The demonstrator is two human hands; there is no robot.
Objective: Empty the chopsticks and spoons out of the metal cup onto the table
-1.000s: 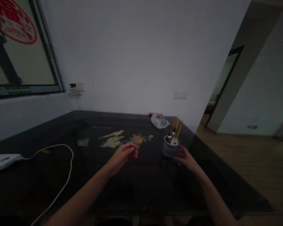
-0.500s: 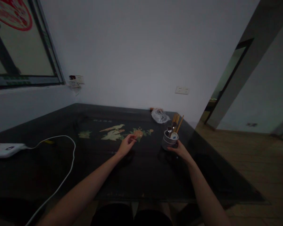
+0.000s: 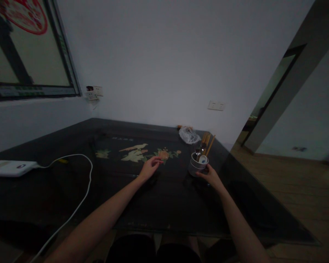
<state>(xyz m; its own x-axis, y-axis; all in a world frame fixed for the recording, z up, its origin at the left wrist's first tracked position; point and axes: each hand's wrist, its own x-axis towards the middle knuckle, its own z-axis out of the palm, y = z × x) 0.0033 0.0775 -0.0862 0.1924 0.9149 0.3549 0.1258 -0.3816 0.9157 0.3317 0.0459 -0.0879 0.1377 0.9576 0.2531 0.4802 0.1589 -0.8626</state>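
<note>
A light-coloured round utensil holder [image 3: 196, 168] stands upright on the dark table at the right. Chopsticks [image 3: 210, 145], metal spoons [image 3: 199, 150] and a white spoon with a blue mark [image 3: 203, 159] stick up out of it. My right hand [image 3: 210, 177] grips the holder's right side, thumb at the front; its other fingers are partly hidden behind. Over the flower picture in the tabletop is my left hand [image 3: 151, 167], apart from the holder. Its fingers are loosely bent and apart, holding nothing.
A crumpled clear plastic bag [image 3: 189, 135] lies behind the holder, near the wall. On the left side sits a white device [image 3: 12, 168], its white cable [image 3: 88, 182] curving across the black table [image 3: 164, 204] toward the front edge. Wall sockets [image 3: 216, 105] are above the table.
The whole scene has shifted slightly to the right as the camera turned a little left. My right hand stays on the holder; the fingers of my left hand look slightly straighter.
</note>
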